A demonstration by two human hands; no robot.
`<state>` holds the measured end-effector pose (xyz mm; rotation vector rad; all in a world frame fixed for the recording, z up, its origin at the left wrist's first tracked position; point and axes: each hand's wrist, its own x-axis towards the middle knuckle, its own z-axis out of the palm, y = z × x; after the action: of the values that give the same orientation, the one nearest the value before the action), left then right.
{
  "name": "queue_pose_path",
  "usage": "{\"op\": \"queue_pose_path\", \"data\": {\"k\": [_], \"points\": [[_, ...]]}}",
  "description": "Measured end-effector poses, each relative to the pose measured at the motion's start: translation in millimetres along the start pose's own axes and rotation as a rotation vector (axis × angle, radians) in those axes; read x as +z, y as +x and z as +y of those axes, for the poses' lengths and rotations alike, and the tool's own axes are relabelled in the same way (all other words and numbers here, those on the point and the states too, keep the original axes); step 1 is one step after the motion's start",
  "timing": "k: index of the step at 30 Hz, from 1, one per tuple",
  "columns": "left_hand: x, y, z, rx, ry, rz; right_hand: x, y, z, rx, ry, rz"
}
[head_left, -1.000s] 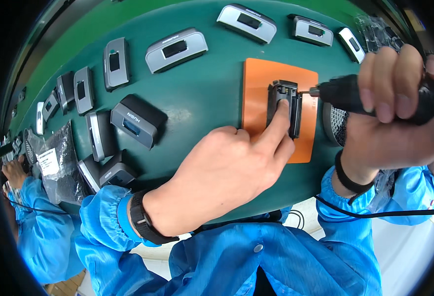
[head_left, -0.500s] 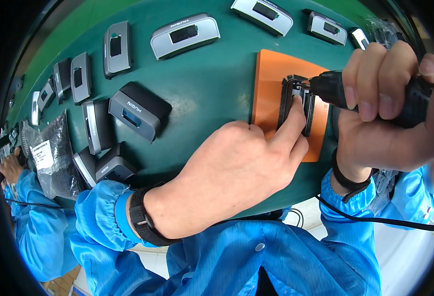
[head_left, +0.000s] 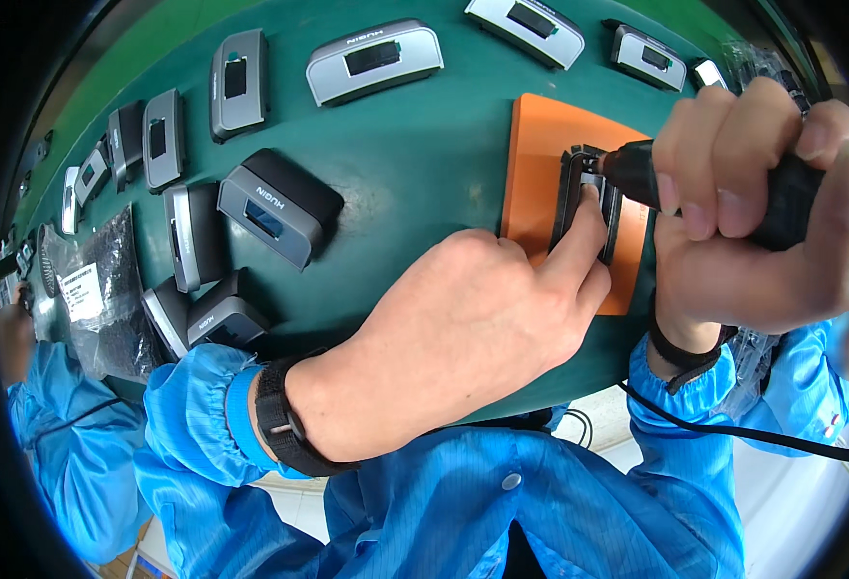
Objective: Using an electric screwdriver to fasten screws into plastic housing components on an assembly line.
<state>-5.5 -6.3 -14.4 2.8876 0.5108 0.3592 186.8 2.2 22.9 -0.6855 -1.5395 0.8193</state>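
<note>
My right hand [head_left: 748,207] is wrapped around a black electric screwdriver [head_left: 632,172], held nearly level with its tip pointing left. The tip meets the upper end of a small black device housing [head_left: 569,207], which sits in an orange fixture block [head_left: 531,145]. From the left, my left hand [head_left: 478,338] reaches over the block. Its index finger presses on the housing just below the screwdriver's tip, while the other fingers curl beside it. The thumb is out of sight, and any screw at the tip is too small to make out.
Several grey-and-black device covers with small windows, such as one cover [head_left: 285,207], stand about the green table [head_left: 424,174]. A clear bag of dark parts [head_left: 106,299] lies at the left. A black cable [head_left: 733,434] runs at the lower right. Blue-sleeved people sit on both sides.
The view has shifted slightly, so the table's things appear a little to the right. My index finger stays on the housing and the screwdriver's tip stays at its upper end.
</note>
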Motion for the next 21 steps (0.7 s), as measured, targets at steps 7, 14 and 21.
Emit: {"op": "queue_pose_path", "data": {"k": [7, 14, 21], "points": [[-1, 1, 1, 0.008, -0.009, 0.005, -4, 1, 2, 0.011, 0.037, -0.085], [-4, 4, -1, 0.033, 0.005, -0.041, -19, -7, -38, -0.164, 0.129, 0.304], [-19, 4, 1, -0.034, -0.017, -0.246, -68, -51, -75, 0.017, -0.016, 0.24]]}}
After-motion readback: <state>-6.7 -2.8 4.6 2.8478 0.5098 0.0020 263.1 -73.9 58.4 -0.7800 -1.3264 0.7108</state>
